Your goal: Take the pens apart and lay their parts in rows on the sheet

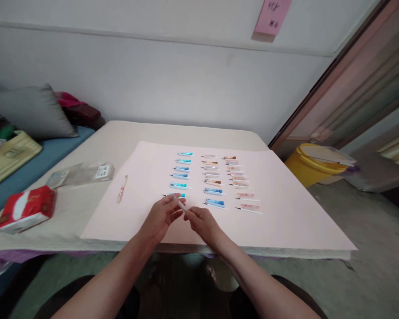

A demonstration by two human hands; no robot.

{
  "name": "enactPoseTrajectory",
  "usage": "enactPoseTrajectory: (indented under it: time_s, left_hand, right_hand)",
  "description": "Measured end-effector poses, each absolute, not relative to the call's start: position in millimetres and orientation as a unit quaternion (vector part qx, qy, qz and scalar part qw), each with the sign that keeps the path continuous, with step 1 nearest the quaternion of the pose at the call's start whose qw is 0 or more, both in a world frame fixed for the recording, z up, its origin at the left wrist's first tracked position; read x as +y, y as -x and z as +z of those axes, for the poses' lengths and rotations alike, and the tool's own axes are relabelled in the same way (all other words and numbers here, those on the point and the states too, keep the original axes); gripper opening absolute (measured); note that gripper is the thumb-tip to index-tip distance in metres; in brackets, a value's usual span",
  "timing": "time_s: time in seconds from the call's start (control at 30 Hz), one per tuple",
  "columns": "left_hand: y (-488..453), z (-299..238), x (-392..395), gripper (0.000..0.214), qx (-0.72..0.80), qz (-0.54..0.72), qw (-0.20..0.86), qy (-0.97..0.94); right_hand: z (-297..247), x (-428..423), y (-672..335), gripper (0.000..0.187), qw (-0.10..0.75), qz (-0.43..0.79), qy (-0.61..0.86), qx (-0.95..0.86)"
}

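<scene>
Between my two hands is a slim whitish pen [181,205], held slanting over the near part of the pale sheet. My left hand [164,215] pinches its upper end, and the fingers of my right hand [201,221] close on its lower end. Just beyond my left fingertips lies a teal pen [178,195], partly covered by them. Rows of pens taken apart, with barrels and thin refills side by side, spread past my hands: blue pens [214,202], brown pens [213,181] and pink pens [251,206]. One pinkish pen [122,189] lies alone at the left.
The pale sheet [286,221] covers much of the table. To the left are a red tissue pack [26,208] and clear plastic packaging [83,173]. A grey cushion [29,110] rests on the blue seat. A yellow bucket [314,166] stands on the floor at right.
</scene>
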State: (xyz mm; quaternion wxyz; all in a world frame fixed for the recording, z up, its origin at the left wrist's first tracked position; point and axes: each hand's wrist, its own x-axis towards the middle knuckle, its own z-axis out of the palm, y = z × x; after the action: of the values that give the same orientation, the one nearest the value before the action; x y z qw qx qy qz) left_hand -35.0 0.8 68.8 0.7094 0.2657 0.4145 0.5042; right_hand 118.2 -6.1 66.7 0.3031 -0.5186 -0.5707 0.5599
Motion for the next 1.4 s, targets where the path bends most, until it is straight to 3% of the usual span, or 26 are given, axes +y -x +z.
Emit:
enactPoseTrajectory:
  time_s: [0.27,0.5,0.73,0.87,0.97,1.17,1.4]
  left_hand:
    - [34.4,69.6,-0.3,0.014,0.416,0.515,0.713,-0.229]
    - [32.8,66.6,0.1,0.019,0.473,0.514,0.678,-0.23]
    - [35.8,71.3,2.6,0.028,0.377,0.536,0.718,-0.236]
    - [38.0,67.0,3.8,0.016,0.439,0.513,0.691,-0.259]
    - [37.7,66.1,3.5,0.02,0.477,0.484,0.683,-0.268]
    - [35.7,72.0,2.2,0.03,0.385,0.498,0.737,-0.247]
    - [37.2,70.4,3.2,0.018,0.42,0.495,0.716,-0.257]
  right_hand:
    - [68.0,-6.2,-116.4,0.023,0.301,0.563,0.519,-0.569]
    - [64.9,-7.3,-116.2,0.024,0.295,0.554,0.516,-0.584]
    - [62.2,-6.7,-118.6,0.026,0.305,0.547,0.516,-0.584]
    - [61.8,-7.6,-118.0,0.025,0.299,0.549,0.517,-0.585]
    - [63.2,-7.5,-117.6,0.025,0.294,0.549,0.517,-0.587]
    - [64.7,-5.2,-119.9,0.026,0.307,0.547,0.525,-0.576]
    - [60.9,-5.5,-121.0,0.025,0.309,0.55,0.517,-0.578]
